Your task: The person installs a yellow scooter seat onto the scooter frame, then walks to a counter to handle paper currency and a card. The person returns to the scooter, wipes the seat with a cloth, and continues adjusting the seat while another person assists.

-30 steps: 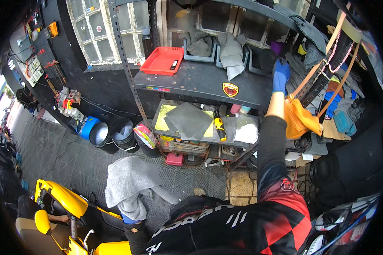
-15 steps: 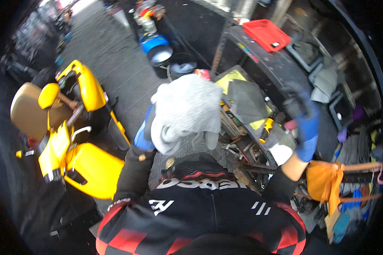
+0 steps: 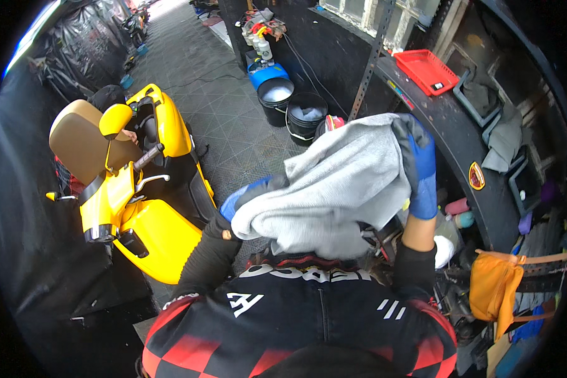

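Note:
A light grey cloth (image 3: 331, 183) hangs spread and creased in front of my chest, held between both gloved hands. My left hand (image 3: 253, 194), in a blue and black glove, is closed on the cloth's left side, with folds covering some of its fingers. At the upper right corner, my right hand (image 3: 417, 165), in a matching glove, grips the cloth's edge with its fingers wrapped over it. The cloth hides part of the lower shelf behind it.
To the left stands a yellow scooter (image 3: 164, 236) with a brown seat (image 3: 85, 135); another person's hand (image 3: 131, 135) is beside it. Ahead are black buckets (image 3: 276, 113). On the right, a dark shelf (image 3: 447, 135) bears a red tray (image 3: 427, 72); an orange cloth (image 3: 494, 286) hangs lower.
My right hand has come in from the shelf on the right and taken hold of the cloth. The bunched cloth is now stretched out sideways. The view has shifted, placing the scooter farther right.

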Demonstrator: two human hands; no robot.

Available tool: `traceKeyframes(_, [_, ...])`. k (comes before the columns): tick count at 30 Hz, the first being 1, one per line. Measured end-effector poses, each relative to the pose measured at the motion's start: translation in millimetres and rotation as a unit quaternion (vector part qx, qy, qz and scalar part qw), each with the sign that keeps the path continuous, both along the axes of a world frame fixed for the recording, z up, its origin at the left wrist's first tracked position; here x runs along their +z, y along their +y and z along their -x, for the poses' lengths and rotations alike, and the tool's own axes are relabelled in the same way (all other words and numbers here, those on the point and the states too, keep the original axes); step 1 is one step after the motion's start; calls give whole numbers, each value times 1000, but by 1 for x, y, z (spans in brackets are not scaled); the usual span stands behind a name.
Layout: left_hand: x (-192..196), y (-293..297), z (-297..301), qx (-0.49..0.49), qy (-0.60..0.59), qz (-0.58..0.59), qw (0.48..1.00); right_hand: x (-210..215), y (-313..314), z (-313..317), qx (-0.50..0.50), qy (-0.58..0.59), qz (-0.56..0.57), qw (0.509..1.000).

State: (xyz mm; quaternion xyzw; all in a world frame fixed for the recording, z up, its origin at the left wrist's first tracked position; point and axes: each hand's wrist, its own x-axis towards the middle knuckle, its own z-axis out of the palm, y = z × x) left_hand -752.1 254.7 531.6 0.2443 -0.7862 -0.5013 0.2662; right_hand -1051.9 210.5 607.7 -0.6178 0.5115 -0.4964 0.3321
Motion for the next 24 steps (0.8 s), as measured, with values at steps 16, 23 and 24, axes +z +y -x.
traceKeyframes(16, [-55,68,38,-158,-131,-314,927,-168,54,-102,-35,155,8,987])
traceKeyframes(23, [-77,54,-13,-33,-127,-303,944,-270,1,-43,-171,103,43,979])
traceKeyframes(24, [-83,48,-15,5,-117,-296,948,-268,-7,-28,-167,55,33,984])
